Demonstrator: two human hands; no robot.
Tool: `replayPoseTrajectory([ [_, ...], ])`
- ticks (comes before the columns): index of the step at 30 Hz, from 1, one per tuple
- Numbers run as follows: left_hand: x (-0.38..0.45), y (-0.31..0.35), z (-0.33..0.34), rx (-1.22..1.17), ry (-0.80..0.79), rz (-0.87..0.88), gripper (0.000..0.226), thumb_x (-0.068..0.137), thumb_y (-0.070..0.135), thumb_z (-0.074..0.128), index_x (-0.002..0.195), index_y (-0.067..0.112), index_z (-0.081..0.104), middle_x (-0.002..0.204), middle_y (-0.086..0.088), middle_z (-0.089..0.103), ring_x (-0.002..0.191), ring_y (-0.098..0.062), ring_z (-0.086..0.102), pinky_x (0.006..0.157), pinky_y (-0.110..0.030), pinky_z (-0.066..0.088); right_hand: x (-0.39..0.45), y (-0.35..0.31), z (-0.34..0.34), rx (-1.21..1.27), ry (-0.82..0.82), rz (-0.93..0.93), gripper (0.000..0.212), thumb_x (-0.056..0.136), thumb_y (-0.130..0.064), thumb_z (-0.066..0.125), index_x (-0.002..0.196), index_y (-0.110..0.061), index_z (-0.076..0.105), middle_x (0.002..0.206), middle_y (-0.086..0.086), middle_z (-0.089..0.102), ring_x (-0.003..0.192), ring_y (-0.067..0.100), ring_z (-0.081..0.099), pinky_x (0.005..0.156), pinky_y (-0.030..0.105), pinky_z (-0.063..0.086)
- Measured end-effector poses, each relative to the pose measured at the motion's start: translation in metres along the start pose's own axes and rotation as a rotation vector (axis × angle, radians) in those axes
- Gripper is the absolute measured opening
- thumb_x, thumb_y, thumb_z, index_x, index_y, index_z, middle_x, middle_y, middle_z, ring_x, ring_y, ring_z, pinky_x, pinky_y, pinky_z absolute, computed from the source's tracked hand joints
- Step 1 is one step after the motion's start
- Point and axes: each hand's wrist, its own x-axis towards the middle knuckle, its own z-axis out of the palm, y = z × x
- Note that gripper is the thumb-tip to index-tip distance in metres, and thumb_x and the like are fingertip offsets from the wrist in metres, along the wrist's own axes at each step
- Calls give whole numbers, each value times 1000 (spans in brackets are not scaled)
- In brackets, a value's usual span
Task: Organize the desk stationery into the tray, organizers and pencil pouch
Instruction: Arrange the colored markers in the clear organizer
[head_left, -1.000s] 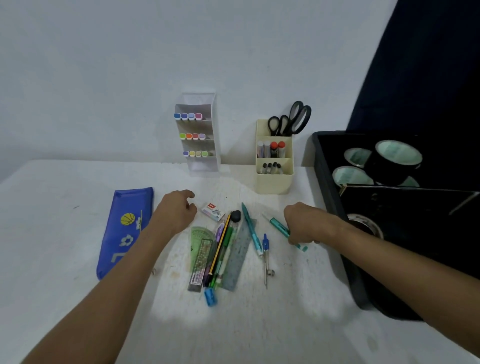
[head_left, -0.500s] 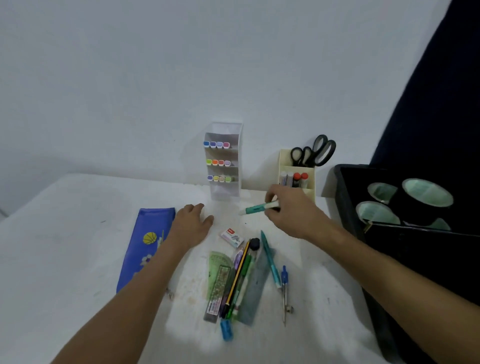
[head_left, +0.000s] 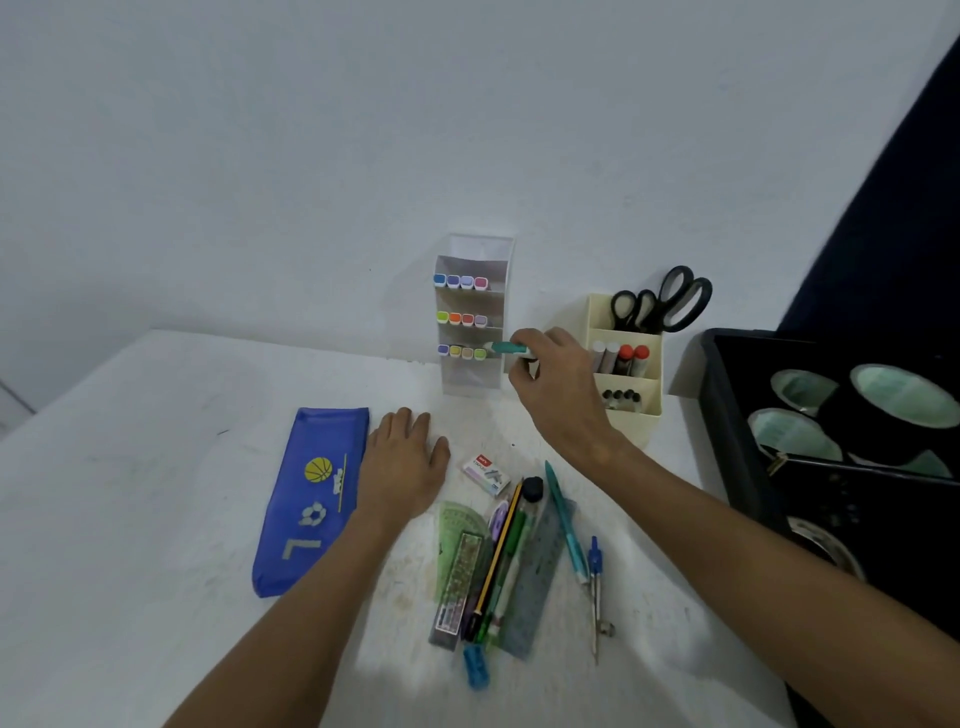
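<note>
The right hand (head_left: 558, 387) pinches a teal marker (head_left: 506, 348) at the marker rack (head_left: 475, 374), mid-frame; it may, I think, miss the slot and drop. The left hand (head_left: 405, 467) lies flat.

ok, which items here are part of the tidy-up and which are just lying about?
In the job:
- right hand holding teal marker at marker organizer
- pencil pouch
- loose pile: ruler, compass, eraser

Just there:
- left hand resting on table
</note>
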Motion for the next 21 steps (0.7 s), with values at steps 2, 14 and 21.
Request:
replayPoseTrajectory([
  [2,-1,1,1,-2,7,-8,67,87,49,23,127,6,55,128,-14,54,118,-32,49,99,-44,42,1,0,2,-30,-9,-20,29,90,-5,54,118,-10,62,93,9,56,73,19,54,66,25,47],
  [14,-1,2,2,-30,50,-28,67,88,50,25,131,8,53,134,-13,51,125,-28,45,104,-41,38,22,4,25,-147,-258,38,28,96,-16,50,123,-7,55,118,13,59,103,24,57,87,27,46],
  [21,-1,0,4,-42,70,-37,59,90,47,32,132,10,53,137,-11,49,128,-25,43,106,-39,36,36,8,38,-113,-254,149,27,94,-23,56,115,-7,62,116,11,63,99,23,60,94,27,45],
])
